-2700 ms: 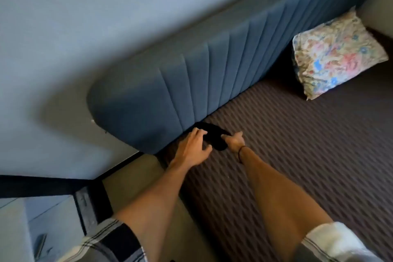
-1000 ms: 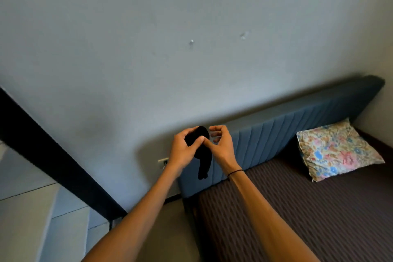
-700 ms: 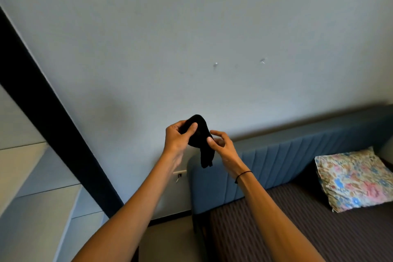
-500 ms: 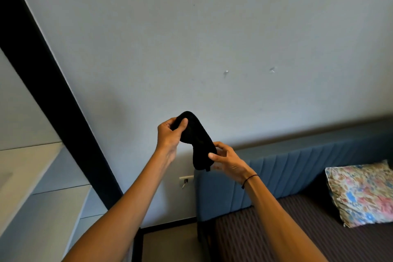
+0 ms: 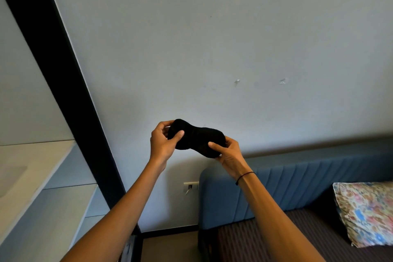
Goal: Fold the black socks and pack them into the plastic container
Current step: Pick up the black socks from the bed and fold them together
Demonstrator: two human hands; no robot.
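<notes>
A black sock is held up in the air in front of the pale wall, stretched roughly level between both hands. My left hand pinches its left end with thumb and fingers. My right hand, with a thin black band on the wrist, grips its right end from below. No plastic container is in view.
A blue padded headboard runs along the wall at the lower right, above a dark patterned mattress with a floral pillow. A wall socket sits left of the headboard. A black frame post and white shelves stand at left.
Both hands lifted the sock off the mattress by the headboard and raised it. It hung down from my left hand; now my right hand has pulled its lower end out sideways.
</notes>
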